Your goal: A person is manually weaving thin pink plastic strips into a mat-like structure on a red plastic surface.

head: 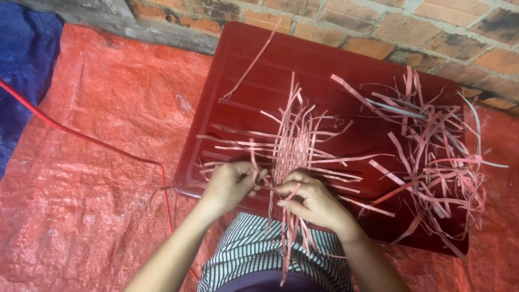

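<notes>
Pinching pink strips (285, 216) | L hand (230, 184) + R hand (311, 201) closed on them, prob. | woven mat (292, 148) just above fingers

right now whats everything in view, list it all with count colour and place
woven mat: one, pink strips, part woven, middle of the tray
loose strips: a tangled pile, pink with a few pale blue, right side of the tray
single strip: one, pink, upper left of the tray
tray: one, dark red, on the tarp
tarp: one, orange-red, on the ground
blue sheet: one, far left
cord: one, red, across the tarp
brick wall: along the top
striped cloth: black and white, on the lap
left hand: pinching strips at the mat's near edge
right hand: gripping strips beside it
</notes>
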